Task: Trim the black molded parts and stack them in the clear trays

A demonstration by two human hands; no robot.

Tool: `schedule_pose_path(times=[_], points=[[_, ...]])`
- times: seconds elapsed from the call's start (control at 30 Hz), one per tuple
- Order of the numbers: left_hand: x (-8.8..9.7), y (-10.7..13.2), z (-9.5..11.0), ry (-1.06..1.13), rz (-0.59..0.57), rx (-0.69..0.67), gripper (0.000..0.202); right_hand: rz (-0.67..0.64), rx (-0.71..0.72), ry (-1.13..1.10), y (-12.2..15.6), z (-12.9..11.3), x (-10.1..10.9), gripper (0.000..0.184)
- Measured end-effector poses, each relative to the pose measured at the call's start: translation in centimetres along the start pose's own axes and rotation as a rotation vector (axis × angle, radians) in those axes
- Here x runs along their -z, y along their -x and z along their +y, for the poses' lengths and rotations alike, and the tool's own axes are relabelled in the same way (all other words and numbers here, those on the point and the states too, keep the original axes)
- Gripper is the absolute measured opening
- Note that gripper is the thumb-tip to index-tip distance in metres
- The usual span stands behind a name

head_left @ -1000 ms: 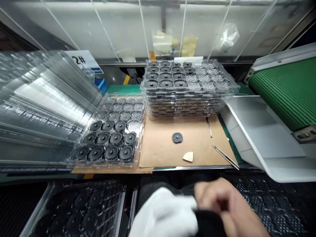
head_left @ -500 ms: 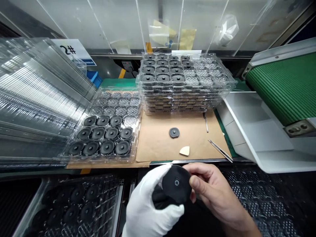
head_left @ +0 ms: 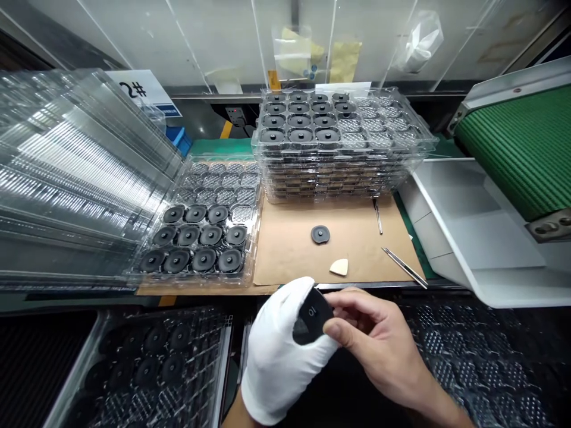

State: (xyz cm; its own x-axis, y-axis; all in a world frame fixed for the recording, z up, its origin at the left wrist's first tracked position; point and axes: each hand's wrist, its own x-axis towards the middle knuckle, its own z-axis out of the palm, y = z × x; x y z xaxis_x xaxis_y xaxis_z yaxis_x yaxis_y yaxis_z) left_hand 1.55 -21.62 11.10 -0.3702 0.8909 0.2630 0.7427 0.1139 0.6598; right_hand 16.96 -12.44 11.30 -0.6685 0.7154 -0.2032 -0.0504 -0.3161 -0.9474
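My left hand (head_left: 279,351), in a white glove, and my bare right hand (head_left: 379,345) together hold a round black disc part (head_left: 312,318) just below the table's front edge. The disc is tilted, with the gloved fingers behind it and my right thumb and fingers pinching its right rim. Another black disc (head_left: 320,234) lies alone on the brown cardboard sheet (head_left: 289,249). A clear tray (head_left: 200,238) left of the sheet has several black discs in its near rows.
A stack of clear trays (head_left: 339,148) with discs stands at the back. A cream triangular pick (head_left: 339,267), tweezers (head_left: 404,267) and a thin tool (head_left: 378,215) lie on the cardboard. A green conveyor (head_left: 517,148) with a white chute (head_left: 473,238) is right. Empty trays (head_left: 66,178) lean left; a lower tray (head_left: 147,362) holds discs.
The hands rose into view with the black disc between them, then tilted and turned it, moving slightly up and right. The disc on the cardboard has not moved.
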Motion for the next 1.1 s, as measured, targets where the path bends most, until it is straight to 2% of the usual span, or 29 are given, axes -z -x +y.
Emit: schedule_pose_path(times=[0.1, 0.17, 0.23, 0.33, 0.43, 0.5, 0.6, 0.7, 0.83, 0.97, 1.1], points=[[-0.3, -0.1, -0.4, 0.039, 0.028, -0.011, 0.066, 0.045, 0.014, 0.056, -0.1, 0.7, -0.4, 0.033], [-0.6, -0.4, -0.5, 0.160, 0.005, 0.084, 0.062, 0.048, 0.002, -0.006, -0.3, 1.0, -0.5, 0.037], [-1.0, -1.2, -0.6, 0.415, -0.040, 0.259, 0.053, 0.070, -0.016, -0.093, -0.6, 1.2, -0.5, 0.042], [-1.2, -3.2, -0.3, 0.987, -0.075, 0.465, 0.048, 0.184, -0.009, -0.109, -0.9, 1.5, 0.2, 0.046], [-0.3, -6.3, 0.7, 1.460, -0.091, 0.502, 0.056, 0.266, 0.009, -0.042, -0.9, 1.9, 1.3, 0.045], [0.9, -8.6, 1.9, 1.607, -0.141, 0.451, 0.060, 0.285, 0.011, -0.017, -1.0, 2.2, 1.9, 0.045], [2.8, -11.4, 4.0, 1.636, -0.212, 0.330, 0.063, 0.272, 0.008, -0.026, -1.0, 2.7, 2.3, 0.045], [3.9, -12.8, 5.7, 1.579, -0.225, 0.270, 0.064, 0.255, 0.023, -0.020, -0.9, 3.4, 2.1, 0.045], [4.1, -13.2, 6.6, 1.550, -0.252, 0.244, 0.067, 0.210, 0.037, 0.071, -0.7, 4.0, 1.9, 0.044], [4.0, -13.1, 6.6, 1.637, -0.283, 0.244, 0.060, 0.182, 0.033, 0.140, -0.6, 4.0, 2.1, 0.043], [3.6, -12.5, 6.0, 1.660, -0.238, 0.302, 0.056, 0.177, 0.037, 0.145, -0.6, 3.7, 2.2, 0.044]])
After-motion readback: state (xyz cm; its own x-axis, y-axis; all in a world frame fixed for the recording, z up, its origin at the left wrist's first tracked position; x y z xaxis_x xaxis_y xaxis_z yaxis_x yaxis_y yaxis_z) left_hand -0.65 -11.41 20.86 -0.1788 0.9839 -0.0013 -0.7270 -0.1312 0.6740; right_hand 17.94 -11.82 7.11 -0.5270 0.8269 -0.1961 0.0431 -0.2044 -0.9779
